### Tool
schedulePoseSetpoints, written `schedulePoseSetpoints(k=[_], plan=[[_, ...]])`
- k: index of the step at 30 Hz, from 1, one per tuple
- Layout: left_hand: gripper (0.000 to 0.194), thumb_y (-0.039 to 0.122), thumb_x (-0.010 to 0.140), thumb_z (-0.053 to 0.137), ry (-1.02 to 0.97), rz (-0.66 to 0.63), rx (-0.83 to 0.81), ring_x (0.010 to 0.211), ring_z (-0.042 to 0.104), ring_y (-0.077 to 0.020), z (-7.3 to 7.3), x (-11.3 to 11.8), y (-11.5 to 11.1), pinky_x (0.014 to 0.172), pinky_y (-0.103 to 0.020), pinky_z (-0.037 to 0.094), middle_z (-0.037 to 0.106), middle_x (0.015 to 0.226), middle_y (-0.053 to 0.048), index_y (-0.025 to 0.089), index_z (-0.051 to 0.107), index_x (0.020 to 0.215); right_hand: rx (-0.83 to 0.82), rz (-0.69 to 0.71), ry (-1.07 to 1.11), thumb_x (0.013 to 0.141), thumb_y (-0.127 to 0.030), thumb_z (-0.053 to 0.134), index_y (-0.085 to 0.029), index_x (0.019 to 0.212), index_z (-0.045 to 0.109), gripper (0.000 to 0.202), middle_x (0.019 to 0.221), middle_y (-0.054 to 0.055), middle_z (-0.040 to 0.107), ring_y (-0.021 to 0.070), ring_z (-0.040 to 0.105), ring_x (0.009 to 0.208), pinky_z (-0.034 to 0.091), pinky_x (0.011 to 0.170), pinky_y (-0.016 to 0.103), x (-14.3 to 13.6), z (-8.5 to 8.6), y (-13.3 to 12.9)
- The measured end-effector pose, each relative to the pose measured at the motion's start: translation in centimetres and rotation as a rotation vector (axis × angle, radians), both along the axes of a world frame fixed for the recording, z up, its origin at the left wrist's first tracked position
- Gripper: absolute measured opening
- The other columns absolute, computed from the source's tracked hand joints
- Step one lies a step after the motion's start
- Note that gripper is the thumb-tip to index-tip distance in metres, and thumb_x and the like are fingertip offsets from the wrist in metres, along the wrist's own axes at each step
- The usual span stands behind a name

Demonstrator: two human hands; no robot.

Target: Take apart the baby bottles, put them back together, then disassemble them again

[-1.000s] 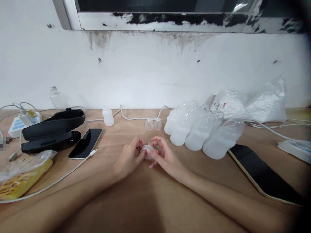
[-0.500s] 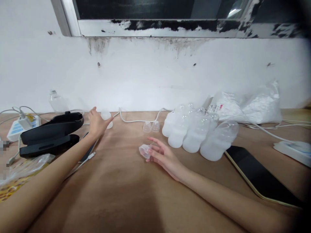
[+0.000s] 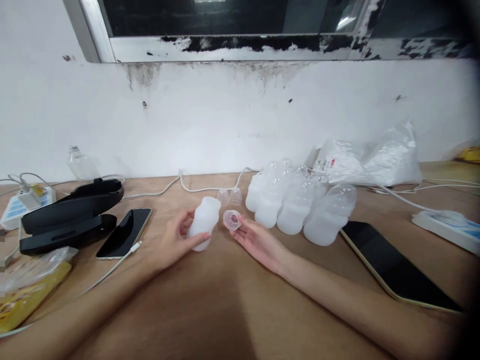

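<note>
The left hand [image 3: 174,241] has its grip wrapped around a white bottle [image 3: 205,220], tilted over the counter [image 3: 202,305], while the grip of the right hand [image 3: 258,239] pinches a clear cap [image 3: 231,220] just beside it, the two apart. Two clear domes [image 3: 235,196] sit behind them, left of the clustered bottles [image 3: 290,212]. A phone [image 3: 125,233] lies to the left.

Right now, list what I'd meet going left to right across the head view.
Power strip, clear bottle, left phone, left hand, white bottle, translucent cap, right hand, rightmost domed bottle, white-and-blue block.
</note>
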State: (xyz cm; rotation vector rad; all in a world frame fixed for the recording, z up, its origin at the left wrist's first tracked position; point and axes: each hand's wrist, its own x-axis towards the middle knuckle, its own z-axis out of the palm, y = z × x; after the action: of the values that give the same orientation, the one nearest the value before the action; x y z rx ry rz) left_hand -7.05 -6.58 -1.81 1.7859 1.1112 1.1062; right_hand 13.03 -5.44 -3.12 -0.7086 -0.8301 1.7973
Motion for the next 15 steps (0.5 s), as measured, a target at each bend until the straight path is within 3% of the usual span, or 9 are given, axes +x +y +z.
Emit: schedulePoseSetpoints(k=[5,11,15], plan=[[0.05,0.032,0.07,0.063,-0.05,-0.019,-0.028,0.105,0.052,-0.0211,-1.6,0.1,-0.5,0.086,-0.035,0.045,0.053,0.117,-0.009,0.017,0.04,0.111,-0.001,0.015,0.007,0.073,-0.025,0.062,-0.017,0.08,0.063,0.011,0.097,0.003,0.061,0.0111,0.056,0.093,0.045,0.082,0.02,0.0,-0.2,-0.1],[0.048,0.034,0.071,0.06,0.008,-0.029,-0.015,0.104,0.052,-0.0205,-1.0,-0.1,-0.5,0.084,-0.034,0.045,0.053,0.117,-0.007,0.019,0.04,0.113,0.008,-0.007,-0.027,0.072,-0.027,0.062,-0.017,0.08,0.06,0.013,0.098,0.003,0.06,0.013,0.056,0.096,0.043,0.088,0.024,0.0,0.1,-0.1],[0.047,0.038,0.071,0.059,0.246,0.046,0.088,0.104,0.052,-0.0224,-0.3,0.2,-1.2,0.089,-0.036,0.04,0.056,0.114,-0.006,0.019,0.046,0.112,0.22,-0.029,-0.073,0.069,-0.024,0.064,-0.021,0.088,0.054,0.021,0.101,0.001,0.059,0.0139,0.054,0.099,0.04,0.092,0.03,0.0,1.1,-0.4]])
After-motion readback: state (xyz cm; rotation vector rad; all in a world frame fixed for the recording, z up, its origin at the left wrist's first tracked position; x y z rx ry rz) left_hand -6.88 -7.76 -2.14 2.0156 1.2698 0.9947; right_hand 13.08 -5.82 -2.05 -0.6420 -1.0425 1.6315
